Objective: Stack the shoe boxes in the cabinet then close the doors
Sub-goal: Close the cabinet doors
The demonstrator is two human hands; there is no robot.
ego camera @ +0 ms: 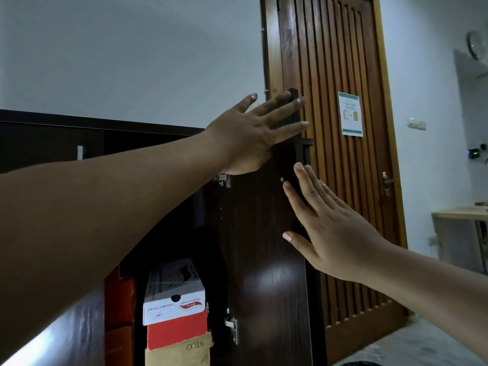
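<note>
The dark wooden cabinet [52,136] stands open, its right door [264,247] swung out towards me. Inside, a white and red shoe box [174,302] sits on a brown cardboard box [182,352] marked 0025, with orange-red boxes [120,307] stacked to their left. My left hand [250,133] reaches across with straight, spread fingers at the top of the open door. My right hand [324,228] lies flat with straight fingers against the door's outer edge, lower down.
A brown slatted room door [340,180] with a paper notice [350,114] stands right behind the cabinet door. The cabinet's left door [47,146] with a metal handle is closed. A light wooden table [459,217] is at the far right.
</note>
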